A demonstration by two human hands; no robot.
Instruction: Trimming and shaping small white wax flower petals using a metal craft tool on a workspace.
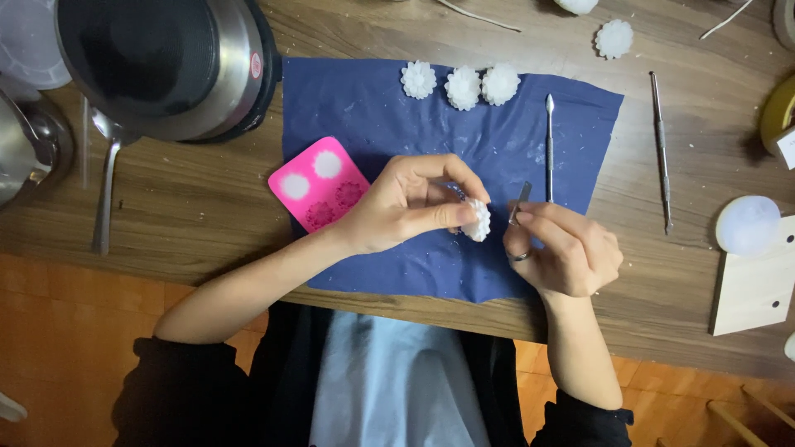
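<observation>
Currently the left hand [397, 207] grip is pinching a white flower-shaped wax piece [476, 220] at its fingertips, over the blue cloth [373, 116] on the counter [190, 207]. Right hand [563, 248] grip, just right of the piece, is pinching a small metal blade [522, 197], tip approx. touching. Step looks like edge trimming; judged req.: light, steady strokes w/ slow rotation.

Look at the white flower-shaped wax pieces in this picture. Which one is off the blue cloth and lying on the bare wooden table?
The white flower-shaped wax piece at the top right, alone on the wooden table. Three others sit in a row on the blue cloth; one more is in the left hand.
</observation>
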